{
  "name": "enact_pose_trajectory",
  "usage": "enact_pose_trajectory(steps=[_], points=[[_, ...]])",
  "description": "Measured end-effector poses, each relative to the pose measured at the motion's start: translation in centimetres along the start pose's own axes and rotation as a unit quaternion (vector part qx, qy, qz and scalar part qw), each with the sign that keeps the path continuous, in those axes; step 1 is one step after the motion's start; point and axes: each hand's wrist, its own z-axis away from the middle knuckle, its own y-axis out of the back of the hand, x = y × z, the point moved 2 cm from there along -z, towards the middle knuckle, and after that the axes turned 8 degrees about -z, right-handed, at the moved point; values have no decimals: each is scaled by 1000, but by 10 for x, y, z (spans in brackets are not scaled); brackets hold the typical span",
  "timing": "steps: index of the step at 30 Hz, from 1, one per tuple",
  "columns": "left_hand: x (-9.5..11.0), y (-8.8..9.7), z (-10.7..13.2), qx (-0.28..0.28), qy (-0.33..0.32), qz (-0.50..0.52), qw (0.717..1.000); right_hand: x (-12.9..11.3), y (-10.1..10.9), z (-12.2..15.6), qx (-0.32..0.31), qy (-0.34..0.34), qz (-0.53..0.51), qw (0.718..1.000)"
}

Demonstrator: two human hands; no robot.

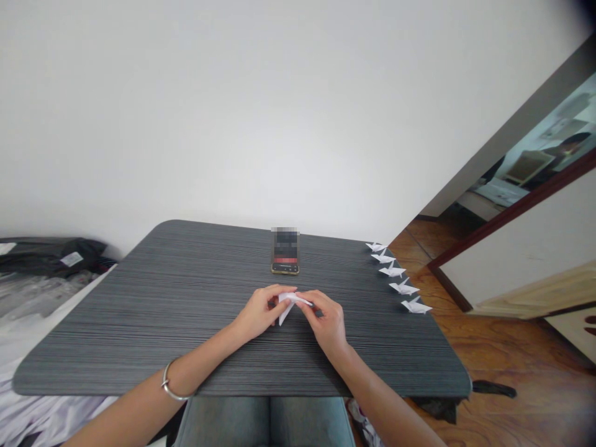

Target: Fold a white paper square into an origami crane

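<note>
A small piece of folded white paper (287, 307) is held between both hands, just above the front middle of the dark table (209, 267). My left hand (261, 311) pinches its left side between thumb and fingers. On the right side, the thumb and index finger of my right hand (328, 320) close on a narrow folded point. One flap of the paper hangs down toward me. Several finished white paper cranes, the nearest one (416, 306) included, stand in a row along the table's right edge.
A phone (285, 251) lies beyond my hands, its screen partly blurred. White wall (233, 112) rises behind the table. Black plastic bags (51, 254) and cloth lie at the left. Past the doorway at right, a person (565, 149) is seen.
</note>
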Motion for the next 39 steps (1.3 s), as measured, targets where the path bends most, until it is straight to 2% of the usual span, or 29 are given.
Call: enact_pose_trajectory(steps=[8, 17, 22, 25, 30, 34, 39], points=[[4, 2, 0, -3, 18, 57, 998, -1, 0, 1, -3, 9, 15, 1000], [-8, -2, -1, 0, 48, 87, 995, -6, -2, 2, -22, 46, 57, 997], [-6, -2, 0, 39, 22, 14, 999, -7, -3, 3, -22, 45, 64, 997], [-1, 0, 1, 75, -6, -52, 996, -5, -3, 3, 4, 23, 53, 998], [7, 3, 4, 123, -35, -82, 988, -1, -4, 2, 34, -21, 34, 999], [13, 4, 6, 124, -74, -145, 979, -3, -6, 1, 27, -50, 11, 998], [16, 3, 9, 110, -116, -196, 967, -4, -7, 0, 30, -53, 2, 998]])
